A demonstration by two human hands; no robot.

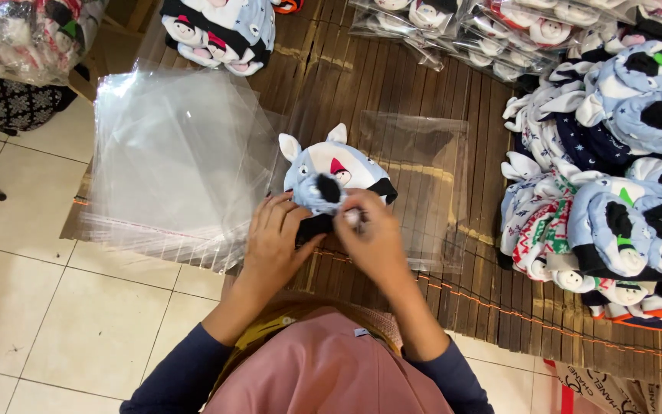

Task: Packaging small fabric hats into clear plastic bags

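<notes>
A folded light-blue baby garment with white ears and a black patch (336,172) lies on a brown slatted mat (453,92). My left hand (273,238) grips its near edge from the left. My right hand (377,234) pinches the same edge from the right, fingers closed on the fabric. A single clear plastic bag (430,184) lies flat just right of the garment, partly under it.
A stack of clear plastic bags (170,153) lies to the left, overhanging the mat. Piles of similar folded garments (622,192) fill the right side. Bagged garments (499,31) lie at the back. White floor tiles (55,307) are at the left.
</notes>
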